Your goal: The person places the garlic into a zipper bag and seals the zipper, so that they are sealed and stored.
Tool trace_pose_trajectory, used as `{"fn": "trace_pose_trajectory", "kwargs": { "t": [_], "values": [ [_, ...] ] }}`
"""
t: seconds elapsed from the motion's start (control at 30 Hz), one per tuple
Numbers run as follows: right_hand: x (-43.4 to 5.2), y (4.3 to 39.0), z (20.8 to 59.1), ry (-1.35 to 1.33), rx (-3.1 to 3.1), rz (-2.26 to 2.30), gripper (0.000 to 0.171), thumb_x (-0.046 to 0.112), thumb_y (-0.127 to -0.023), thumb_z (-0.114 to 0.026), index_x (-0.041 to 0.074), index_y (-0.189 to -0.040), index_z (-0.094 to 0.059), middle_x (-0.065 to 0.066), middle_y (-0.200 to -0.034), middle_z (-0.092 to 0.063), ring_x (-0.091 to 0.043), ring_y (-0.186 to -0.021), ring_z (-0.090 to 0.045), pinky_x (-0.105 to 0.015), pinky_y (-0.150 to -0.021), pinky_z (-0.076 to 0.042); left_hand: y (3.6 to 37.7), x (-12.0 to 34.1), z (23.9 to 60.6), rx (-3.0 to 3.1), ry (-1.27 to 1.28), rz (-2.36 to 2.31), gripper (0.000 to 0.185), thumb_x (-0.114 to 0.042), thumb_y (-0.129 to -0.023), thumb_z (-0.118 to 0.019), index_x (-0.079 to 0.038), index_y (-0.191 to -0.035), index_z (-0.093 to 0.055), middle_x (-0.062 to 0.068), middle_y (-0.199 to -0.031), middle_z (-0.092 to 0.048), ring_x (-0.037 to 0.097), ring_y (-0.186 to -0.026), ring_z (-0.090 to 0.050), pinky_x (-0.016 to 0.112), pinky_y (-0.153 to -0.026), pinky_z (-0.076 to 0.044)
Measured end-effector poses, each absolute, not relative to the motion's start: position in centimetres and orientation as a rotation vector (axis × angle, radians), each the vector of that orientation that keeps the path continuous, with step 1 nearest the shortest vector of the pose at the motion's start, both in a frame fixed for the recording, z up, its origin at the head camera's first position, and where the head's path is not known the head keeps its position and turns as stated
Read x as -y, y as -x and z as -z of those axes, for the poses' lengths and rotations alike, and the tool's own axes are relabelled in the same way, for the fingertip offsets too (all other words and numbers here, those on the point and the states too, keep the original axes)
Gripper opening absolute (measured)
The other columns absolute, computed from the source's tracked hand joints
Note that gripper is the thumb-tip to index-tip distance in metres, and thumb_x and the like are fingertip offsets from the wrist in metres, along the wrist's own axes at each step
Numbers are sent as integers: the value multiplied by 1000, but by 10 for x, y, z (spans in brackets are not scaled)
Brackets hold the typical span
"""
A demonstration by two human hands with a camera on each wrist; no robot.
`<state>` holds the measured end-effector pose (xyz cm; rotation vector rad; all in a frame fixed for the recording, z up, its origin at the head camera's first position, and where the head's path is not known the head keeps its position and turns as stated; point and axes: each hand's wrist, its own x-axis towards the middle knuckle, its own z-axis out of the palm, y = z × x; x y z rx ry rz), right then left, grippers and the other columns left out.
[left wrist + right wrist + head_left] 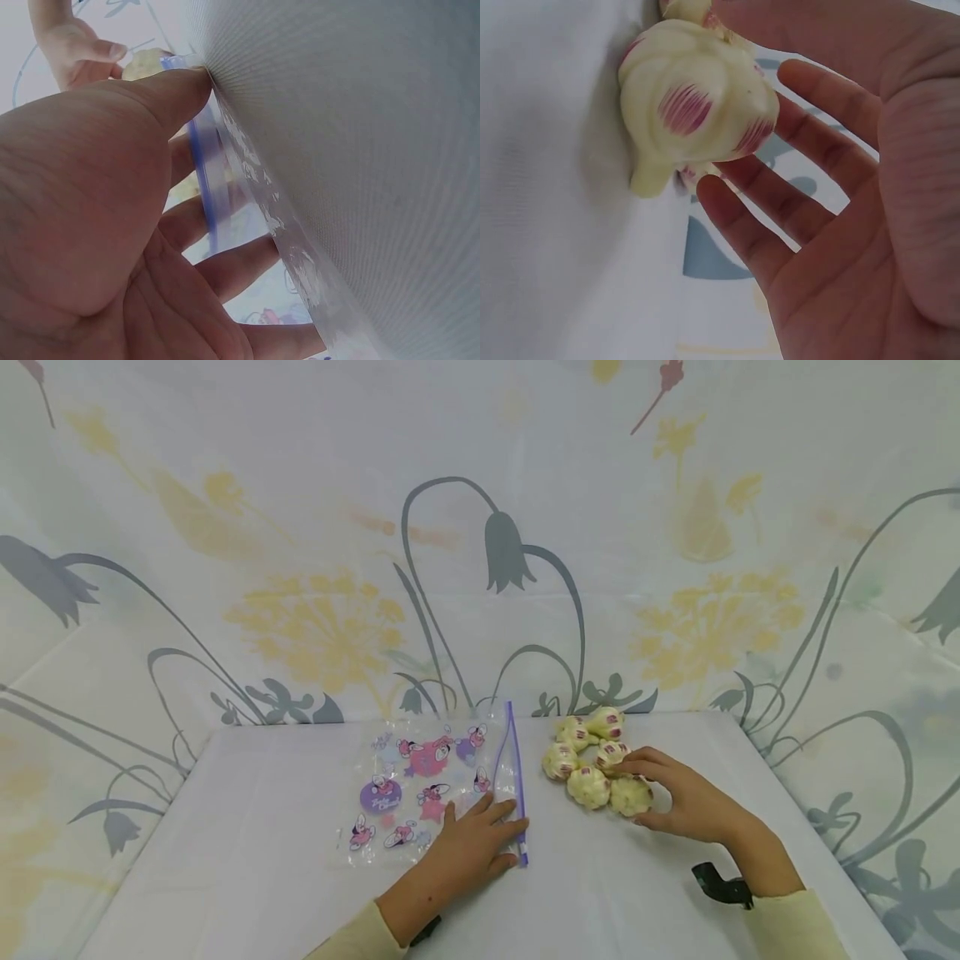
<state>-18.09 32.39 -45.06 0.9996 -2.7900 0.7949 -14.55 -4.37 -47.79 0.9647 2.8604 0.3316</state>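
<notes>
Place: staged tabletop set, not a lived-in room
Backdrop: flower-print cloth [480, 527] draped behind
Surface: white-covered table [262, 860]

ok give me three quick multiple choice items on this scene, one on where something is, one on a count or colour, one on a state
1. Where does the clear printed zip bag lie relative to the cream garlic bulbs with purple streaks?
A. to their left
B. to their right
C. on top of them

2. What colour is the bag's zip strip?
A. green
B. purple-blue
C. red

3. How is the left hand?
A. clenched in a fist, off the white table
B. holding a bulb
C. fingers flat on the bag by its zip strip

Answers:
1 A, the head view shows the bag left of the pile.
2 B, the strip is purple-blue.
3 C, straight fingers lie on the bag; the right hand is at the bulbs.
</notes>
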Motion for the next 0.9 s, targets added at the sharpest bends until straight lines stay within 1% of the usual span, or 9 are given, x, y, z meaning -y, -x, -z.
{"fn": "trace_pose_trajectory", "kwargs": {
  "t": [0.13, 0.3, 0.4, 0.47, 0.53, 0.57, 0.7, 0.8, 0.9],
  "values": [
    [-324, 182, 454, -990, 2811, -787, 69, 8, -80, -92, 16, -144, -66, 0, -142, -60, -25, -132, -58, -39, -100, -55, 144, 44, 477, -2861, -969, -340, 51, -43, -101, -70, -32, -151, -61, -1, -162, -51, 35, -153, -43, 79, -106, -39],
    [-323, 183, 459, -996, 2832, -780, 68, 7, -81, -91, 15, -143, -66, -1, -142, -62, -39, -141, -52, -34, -112, -47, 143, 45, 477, -2863, -968, -347, 51, -42, -101, -70, -31, -151, -61, -1, -161, -52, 35, -153, -43, 80, -106, -39],
    [-323, 183, 460, -1010, 2845, -789, 69, 3, -81, -89, 17, -144, -65, -2, -143, -62, -43, -143, -49, -34, -115, -45, 143, 45, 477, -2863, -962, -344, 51, -42, -101, -71, -31, -151, -61, -1, -161, -52, 35, -153, -43, 80, -106, -39],
    [-323, 183, 460, -1012, 2860, -787, 71, 1, -81, -88, 19, -146, -64, -2, -144, -61, -41, -144, -49, -34, -114, -45, 143, 45, 477, -2865, -964, -344, 52, -42, -101, -71, -31, -151, -61, -1, -162, -51, 35, -153, -43, 79, -106, -39],
    [-323, 182, 458, -1018, 2866, -774, 73, 0, -80, -88, 18, -146, -63, -2, -145, -61, -39, -143, -50, -41, -112, -48, 144, 45, 478, -2867, -969, -344, 51, -42, -101, -71, -32, -151, -61, -2, -162, -51, 35, -153, -43, 79, -106, -39],
    [-323, 181, 458, -1022, 2869, -765, 73, 0, -81, -88, 17, -147, -63, -2, -145, -60, -38, -142, -51, -43, -110, -49, 144, 44, 478, -2867, -969, -343, 51, -42, -101, -71, -32, -151, -61, -2, -162, -51, 35, -153, -42, 79, -107, -39],
    [-323, 181, 456, -1026, 2868, -730, 73, 1, -81, -89, 13, -148, -62, -2, -144, -61, -33, -138, -56, -46, -107, -51, 146, 43, 480, -2863, -955, -335, 51, -44, -102, -69, -33, -151, -60, -2, -163, -50, 34, -154, -41, 80, -108, -37],
    [-324, 181, 455, -1022, 2860, -730, 73, 1, -80, -89, 12, -147, -63, -2, -143, -63, -33, -136, -58, -43, -107, -52, 146, 42, 480, -2864, -948, -336, 51, -44, -102, -69, -33, -151, -60, -3, -162, -50, 34, -154, -41, 80, -108, -37],
    [-323, 180, 452, -1018, 2862, -755, 70, 3, -81, -89, 11, -146, -64, -4, -142, -65, -36, -136, -58, -38, -109, -50, 145, 43, 480, -2866, -947, -345, 50, -43, -102, -69, -33, -151, -61, -2, -162, -51, 34, -154, -41, 80, -107, -37]
  ]
}}
